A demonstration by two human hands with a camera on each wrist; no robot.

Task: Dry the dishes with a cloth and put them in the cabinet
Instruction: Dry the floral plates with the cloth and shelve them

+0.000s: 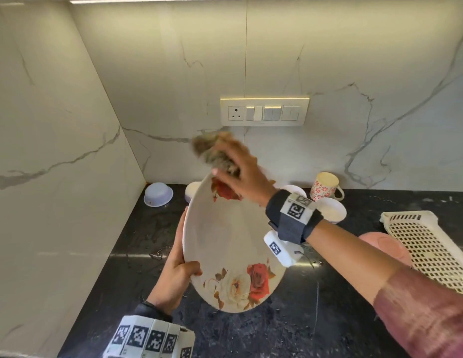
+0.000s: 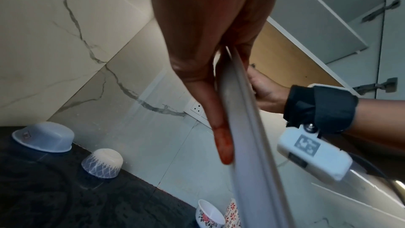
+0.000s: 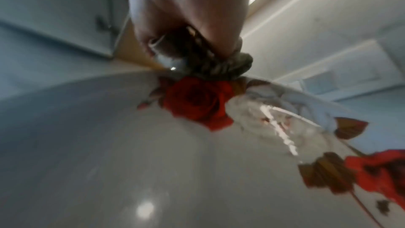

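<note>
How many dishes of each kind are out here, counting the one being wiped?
Plates: 1, the floral plate
Bowls: 4, the lavender bowl, patterned bowl, white bowl behind the wrist, white bowl by the mug
Mugs: 1, the flowered mug
Kind unclear: 1, the pink round piece
Total: 7

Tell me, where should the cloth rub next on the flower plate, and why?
Probably down toward the middle. The right hand holds the cloth at the far rim of the plate, which the left hand holds tilted by its near edge, so the middle and near roses look unwiped.
</note>
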